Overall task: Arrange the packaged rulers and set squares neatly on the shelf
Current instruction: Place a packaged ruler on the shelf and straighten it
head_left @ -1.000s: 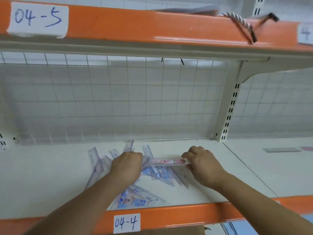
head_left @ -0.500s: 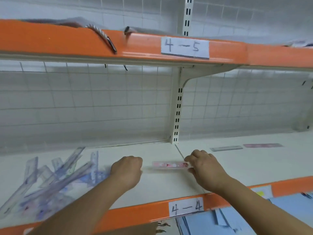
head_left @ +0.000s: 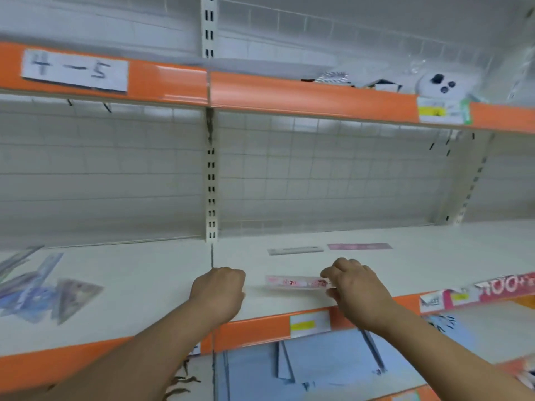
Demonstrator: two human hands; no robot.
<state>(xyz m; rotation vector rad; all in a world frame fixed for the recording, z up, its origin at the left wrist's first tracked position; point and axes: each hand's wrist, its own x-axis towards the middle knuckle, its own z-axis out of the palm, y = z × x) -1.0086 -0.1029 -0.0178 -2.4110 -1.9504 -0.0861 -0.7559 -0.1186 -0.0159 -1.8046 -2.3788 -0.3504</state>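
Note:
A pink packaged ruler [head_left: 292, 282] hangs level just above the white shelf [head_left: 434, 264], right of the shelf seam. My right hand [head_left: 357, 287] pinches its right end. My left hand [head_left: 220, 290] is curled at its clear left end and seems to hold it. A loose pile of clear blue rulers and set squares [head_left: 37, 287] lies at the far left of the shelf. A grey ruler [head_left: 295, 250] and a pink ruler [head_left: 359, 246] lie end to end further back.
A slotted upright post [head_left: 211, 198] divides the wire-grid back wall. The orange-edged upper shelf [head_left: 304, 95] hangs overhead with a white object [head_left: 440, 83] on it. Blue sheets [head_left: 318, 360] lie on the shelf below.
Both hands have carried the pink ruler rightward, away from the pile and past the shelf seam. The view has swung right, so the pile now sits at the left edge.

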